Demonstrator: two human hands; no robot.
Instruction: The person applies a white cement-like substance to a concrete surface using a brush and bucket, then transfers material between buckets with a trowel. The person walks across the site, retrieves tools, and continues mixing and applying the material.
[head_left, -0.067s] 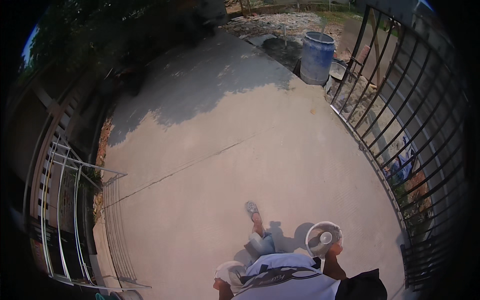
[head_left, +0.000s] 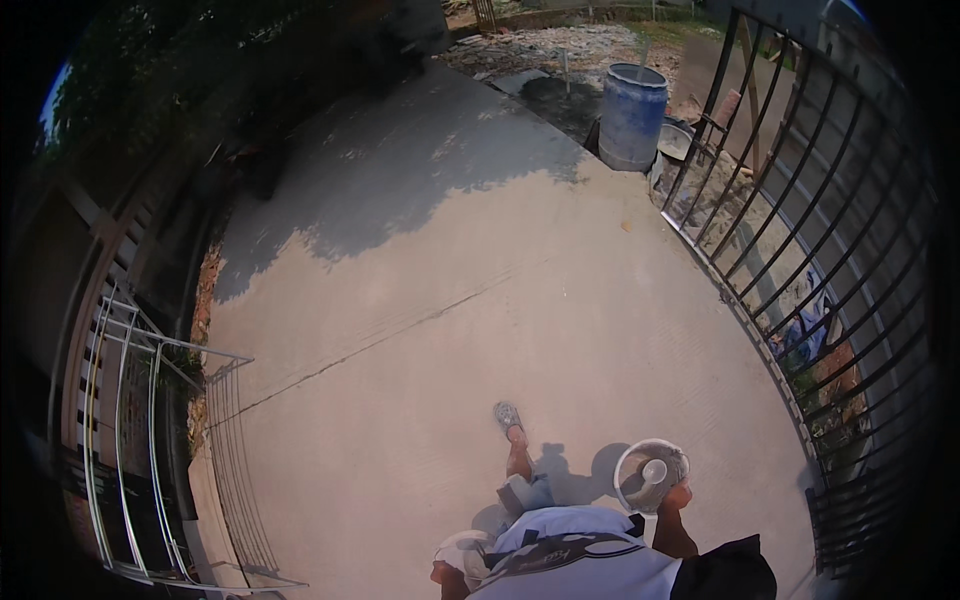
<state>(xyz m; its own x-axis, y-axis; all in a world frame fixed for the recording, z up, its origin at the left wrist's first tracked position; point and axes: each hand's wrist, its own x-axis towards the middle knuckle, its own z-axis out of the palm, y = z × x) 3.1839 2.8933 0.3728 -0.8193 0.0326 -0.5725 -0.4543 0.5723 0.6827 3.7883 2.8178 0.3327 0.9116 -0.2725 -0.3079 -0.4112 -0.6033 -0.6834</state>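
Observation:
Low in the view, my right hand grips a white-rimmed bucket with a grey, dirty inside and a small pale round item in it. My left hand is closed on a second pale bucket, partly hidden behind my white shirt. My foot in a grey clog is on the concrete driveway in front of me.
A blue barrel and a round basin stand by rubble at the upper right. A black barred gate lines the right, a metal drying rack the left. A crack crosses the concrete; tree shade covers the far part.
Both hands and buckets, my clog and the drying rack sit slightly lower or further right in the picture. The change is small.

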